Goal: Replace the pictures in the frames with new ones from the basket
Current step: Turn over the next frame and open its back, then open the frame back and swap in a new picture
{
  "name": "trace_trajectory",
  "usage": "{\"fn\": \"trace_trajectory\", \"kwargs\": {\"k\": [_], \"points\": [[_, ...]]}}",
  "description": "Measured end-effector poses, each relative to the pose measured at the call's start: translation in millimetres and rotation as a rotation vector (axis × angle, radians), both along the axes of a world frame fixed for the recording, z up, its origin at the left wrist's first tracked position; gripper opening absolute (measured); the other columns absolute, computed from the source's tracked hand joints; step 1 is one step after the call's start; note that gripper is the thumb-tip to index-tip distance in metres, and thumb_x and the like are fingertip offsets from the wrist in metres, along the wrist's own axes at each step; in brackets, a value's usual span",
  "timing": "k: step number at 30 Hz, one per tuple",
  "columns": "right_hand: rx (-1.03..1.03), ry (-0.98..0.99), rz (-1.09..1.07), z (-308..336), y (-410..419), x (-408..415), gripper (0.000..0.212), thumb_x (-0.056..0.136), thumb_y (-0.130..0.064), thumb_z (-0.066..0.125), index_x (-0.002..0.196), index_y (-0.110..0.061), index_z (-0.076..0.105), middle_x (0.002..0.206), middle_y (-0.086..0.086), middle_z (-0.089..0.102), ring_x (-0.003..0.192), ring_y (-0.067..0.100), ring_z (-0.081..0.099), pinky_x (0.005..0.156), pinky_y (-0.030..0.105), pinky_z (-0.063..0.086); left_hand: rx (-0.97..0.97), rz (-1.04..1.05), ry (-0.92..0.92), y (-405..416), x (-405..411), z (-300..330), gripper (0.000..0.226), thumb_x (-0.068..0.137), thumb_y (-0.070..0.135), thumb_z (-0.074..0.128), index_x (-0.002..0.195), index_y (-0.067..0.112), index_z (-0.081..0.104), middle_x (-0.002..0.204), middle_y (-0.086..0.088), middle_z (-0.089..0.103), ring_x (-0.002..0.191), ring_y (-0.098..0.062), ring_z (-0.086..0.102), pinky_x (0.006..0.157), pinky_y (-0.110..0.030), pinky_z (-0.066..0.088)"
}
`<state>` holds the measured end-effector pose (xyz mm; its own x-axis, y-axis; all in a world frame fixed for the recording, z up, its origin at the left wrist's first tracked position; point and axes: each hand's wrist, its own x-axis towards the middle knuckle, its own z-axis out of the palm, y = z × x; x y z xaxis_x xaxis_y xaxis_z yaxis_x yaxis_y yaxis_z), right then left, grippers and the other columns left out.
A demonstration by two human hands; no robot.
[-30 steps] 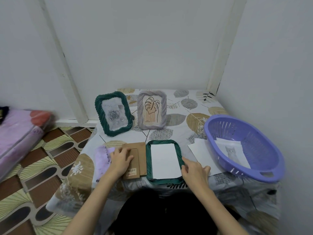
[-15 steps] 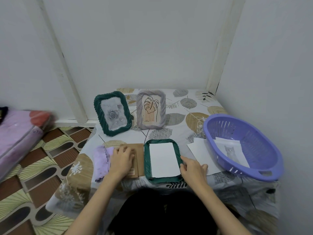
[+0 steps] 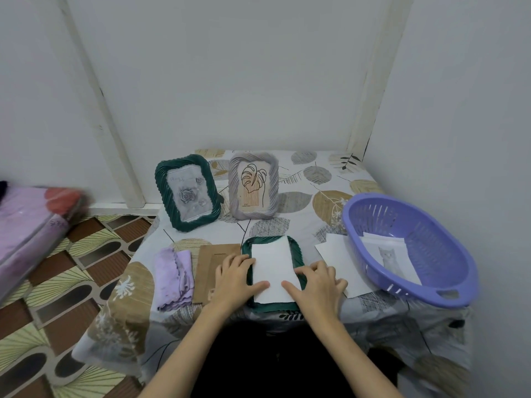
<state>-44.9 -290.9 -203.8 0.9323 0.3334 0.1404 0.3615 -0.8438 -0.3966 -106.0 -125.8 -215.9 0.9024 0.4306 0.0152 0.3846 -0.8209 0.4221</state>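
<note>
Leaf-print tablecloth [image 3: 298,179] under me; my left hand [image 3: 234,278] has come off the brown backing board [image 3: 211,265] and now both hands, right hand [image 3: 317,285] too, press flat-fingered on the white sheet [image 3: 271,265] lying in the face-down green frame [image 3: 298,251]. Seating it, I think. Its printed side is hidden. Right of my fingers, the basket [image 3: 448,248] holds a cat picture [image 3: 390,257].

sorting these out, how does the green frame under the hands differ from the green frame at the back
The near green frame lies flat, face down, with a white sheet in its back; the back green frame stands upright, showing a rose picture. The left hand and right hand touch the near one; nothing touches the back one. Both share a ribbed dark green rim.
</note>
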Motion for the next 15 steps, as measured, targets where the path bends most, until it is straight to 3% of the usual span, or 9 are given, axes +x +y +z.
{"fn": "trace_trajectory", "kwargs": {"k": [5, 10, 13, 15], "points": [[0.262, 0.062, -0.054, 2, 3, 3, 0.011, 0.082, -0.037, 0.064, 0.089, -0.029, 0.067, 0.080, -0.011, 0.064, 0.099, 0.014, 0.050, 0.080, 0.033, 0.020, -0.057, 0.013, -0.043, 1, -1, -1, 0.067, 0.078, 0.054, 0.061, 0.135, 0.027, 0.040, 0.142, 0.009, 0.037, 0.137, -0.017, 0.019, 0.107, -0.036, 0.017], [0.363, 0.157, -0.025, 5, 3, 9, 0.008, 0.083, -0.034, 0.062, 0.076, -0.030, 0.061, 0.077, -0.012, 0.063, 0.089, 0.014, 0.053, 0.080, 0.032, 0.028, -0.196, -0.003, -0.108, 1, 2, 5, 0.071, 0.073, 0.050, 0.068, 0.135, 0.035, 0.037, 0.143, 0.006, 0.038, 0.141, -0.021, 0.016, 0.110, -0.039, 0.018], [0.629, 0.295, 0.042, 15, 1, 13, 0.020, 0.083, -0.022, 0.065, 0.070, -0.031, 0.053, 0.071, -0.007, 0.062, 0.074, 0.017, 0.059, 0.074, 0.024, 0.045, -0.511, -0.027, -0.309, -3, 5, 15, 0.057, 0.063, 0.055, 0.066, 0.118, 0.048, 0.051, 0.134, 0.007, 0.050, 0.132, -0.025, 0.035, 0.109, -0.047, 0.031], [0.737, 0.331, 0.073, 27, -4, 17, 0.016, 0.084, -0.014, 0.066, 0.074, -0.021, 0.056, 0.069, -0.003, 0.062, 0.071, 0.017, 0.058, 0.060, 0.009, 0.041, -0.803, -0.008, -0.454, -7, 9, 26, 0.042, 0.071, 0.028, 0.073, 0.106, 0.046, 0.059, 0.128, 0.004, 0.055, 0.119, -0.024, 0.051, 0.097, -0.047, 0.047]]}}
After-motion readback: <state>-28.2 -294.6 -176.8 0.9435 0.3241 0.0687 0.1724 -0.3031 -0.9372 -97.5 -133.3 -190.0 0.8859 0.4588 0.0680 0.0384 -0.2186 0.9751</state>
